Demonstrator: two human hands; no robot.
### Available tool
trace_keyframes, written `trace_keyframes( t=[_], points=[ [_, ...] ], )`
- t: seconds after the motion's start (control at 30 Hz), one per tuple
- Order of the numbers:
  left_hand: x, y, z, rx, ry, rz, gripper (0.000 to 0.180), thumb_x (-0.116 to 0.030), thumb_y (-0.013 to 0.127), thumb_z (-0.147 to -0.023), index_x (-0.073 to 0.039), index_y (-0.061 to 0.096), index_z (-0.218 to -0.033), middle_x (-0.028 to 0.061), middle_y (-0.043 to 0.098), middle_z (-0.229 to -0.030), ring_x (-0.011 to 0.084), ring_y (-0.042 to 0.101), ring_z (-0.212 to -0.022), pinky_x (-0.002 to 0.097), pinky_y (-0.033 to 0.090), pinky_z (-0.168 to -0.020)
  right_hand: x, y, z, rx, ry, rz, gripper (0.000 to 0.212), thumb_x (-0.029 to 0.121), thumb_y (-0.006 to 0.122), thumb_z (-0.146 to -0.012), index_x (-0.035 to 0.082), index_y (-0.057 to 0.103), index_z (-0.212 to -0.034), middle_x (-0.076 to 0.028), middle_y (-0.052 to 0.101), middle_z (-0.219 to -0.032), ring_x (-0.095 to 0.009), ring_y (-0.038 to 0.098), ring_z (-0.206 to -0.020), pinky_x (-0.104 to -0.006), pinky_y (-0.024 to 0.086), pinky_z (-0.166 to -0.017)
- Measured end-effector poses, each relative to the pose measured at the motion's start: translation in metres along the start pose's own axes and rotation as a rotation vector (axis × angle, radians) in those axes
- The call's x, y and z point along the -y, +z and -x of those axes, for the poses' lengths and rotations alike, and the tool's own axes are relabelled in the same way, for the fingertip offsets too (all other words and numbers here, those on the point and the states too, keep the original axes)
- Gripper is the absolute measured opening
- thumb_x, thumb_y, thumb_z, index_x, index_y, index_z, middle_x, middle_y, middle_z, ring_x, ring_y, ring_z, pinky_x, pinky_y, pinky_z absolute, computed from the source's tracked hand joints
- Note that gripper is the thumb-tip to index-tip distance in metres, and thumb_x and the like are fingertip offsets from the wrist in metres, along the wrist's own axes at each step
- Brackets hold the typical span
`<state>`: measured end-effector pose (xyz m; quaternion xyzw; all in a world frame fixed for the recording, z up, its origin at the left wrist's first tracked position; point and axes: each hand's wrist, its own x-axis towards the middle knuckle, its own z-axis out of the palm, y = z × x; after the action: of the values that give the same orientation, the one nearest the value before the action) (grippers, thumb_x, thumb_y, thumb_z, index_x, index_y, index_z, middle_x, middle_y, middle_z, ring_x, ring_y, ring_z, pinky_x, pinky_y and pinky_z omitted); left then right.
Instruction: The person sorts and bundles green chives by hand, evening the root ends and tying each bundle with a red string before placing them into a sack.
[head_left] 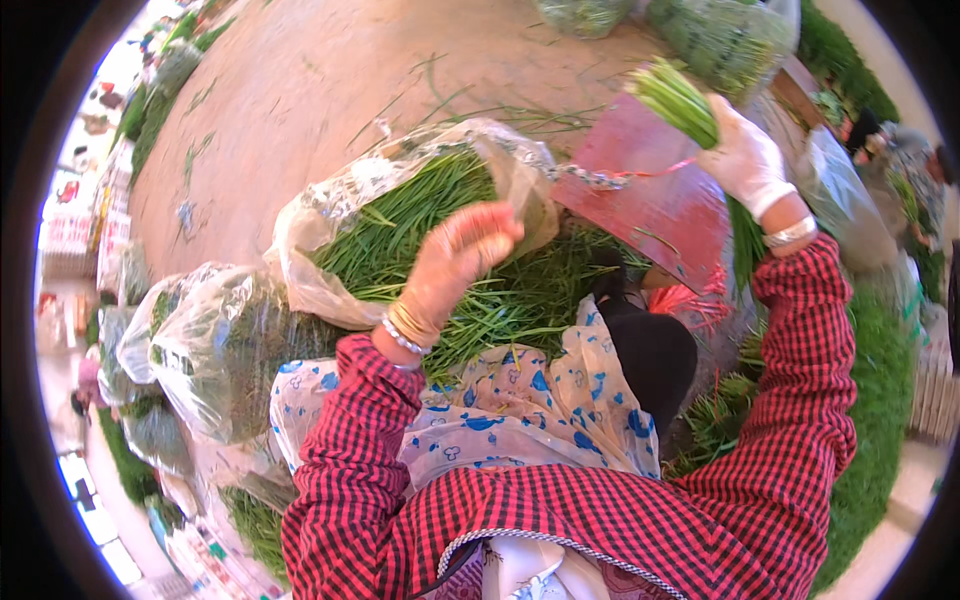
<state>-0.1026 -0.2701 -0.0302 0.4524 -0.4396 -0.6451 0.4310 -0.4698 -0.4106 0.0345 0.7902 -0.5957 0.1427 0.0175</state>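
Observation:
My right hand (748,165), in a white glove, is closed around a bunch of green chives (675,100). Their pale cut ends point up and left, and the long leaves hang below the wrist. A thin red strip (668,170) runs by this hand over a reddish board (655,215). Over a clear plastic bag (290,235) of loose chives (400,225) is my left hand (465,250), its fingers blurred by motion. Several tan bands (412,318) circle that wrist. More loose chives (500,320) lie on the patterned apron (520,400) over my lap.
Filled plastic bags (225,345) stand at the left, with others (730,45) at the far right. Red ties (695,305) lie beside my dark-clad knee (655,355). Scattered leaves mark the brown floor (300,110). Another person (905,170) sits at the right edge.

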Motion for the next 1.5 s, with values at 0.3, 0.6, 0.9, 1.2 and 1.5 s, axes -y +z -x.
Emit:
trace_keyframes(
  t=[0.3,0.6,0.9,1.2,1.5],
  points=[
    [0.137,-0.13,0.042,-0.435,-0.252,-0.039,0.042,-0.011,0.065,-0.093,-0.002,0.054,-0.133,0.0089,0.071,-0.109,0.0112,0.066,-0.088,0.0245,0.054,-0.078,-0.088,0.235,-0.022,0.032,0.258,0.17,0.106,0.068,0.061,-0.086,0.0,0.021,-0.157,-0.023,0.036,-0.156,-0.041,0.034,-0.144,-0.0491,0.028,-0.118],
    [0.1,-0.209,-0.071,-0.455,-0.444,-0.072,0.06,-0.019,0.061,-0.096,0.002,0.035,-0.147,0.0089,0.072,-0.105,0.0113,0.066,-0.084,0.0257,0.054,-0.075,0.095,0.16,-0.067,-0.22,-0.274,-0.326,0.038,0.019,0.071,-0.087,0.005,0.064,-0.121,-0.017,0.067,-0.114,-0.034,0.066,-0.103,-0.04,0.053,-0.09],
    [0.008,-0.296,-0.22,-0.738,0.179,-0.578,0.036,-0.022,0.075,-0.082,0.005,0.066,-0.105,0.0122,0.071,-0.095,0.0221,0.066,-0.089,0.0337,0.052,-0.083,0.184,0.329,-0.142,0.353,0.136,-0.92,0.055,0.043,0.063,-0.098,0.005,0.056,-0.136,-0.018,0.059,-0.135,-0.029,0.053,-0.128,-0.0386,0.039,-0.11],
    [0.098,-0.204,-0.18,0.1,0.214,-1.271,0.097,-0.048,0.078,-0.081,0.001,0.034,-0.152,0.0227,0.038,-0.155,0.0362,0.037,-0.144,0.0444,0.026,-0.122,0.197,0.353,-0.11,0.992,0.267,-0.694,0.053,0.049,0.063,-0.09,0.0,0.068,-0.109,-0.023,0.071,-0.101,-0.034,0.072,-0.086,-0.0425,0.057,-0.077],
    [0.1,-0.273,-0.125,0.208,0.234,-1.369,0.058,-0.008,0.076,-0.075,-0.013,0.062,-0.131,0.0122,0.051,-0.147,0.0327,0.052,-0.132,0.0418,0.042,-0.111,0.207,0.399,-0.121,0.569,0.306,-0.724,0.065,0.051,0.056,-0.092,-0.004,0.058,-0.127,-0.03,0.064,-0.124,-0.044,0.058,-0.121,-0.0456,0.044,-0.104]
  ],
)
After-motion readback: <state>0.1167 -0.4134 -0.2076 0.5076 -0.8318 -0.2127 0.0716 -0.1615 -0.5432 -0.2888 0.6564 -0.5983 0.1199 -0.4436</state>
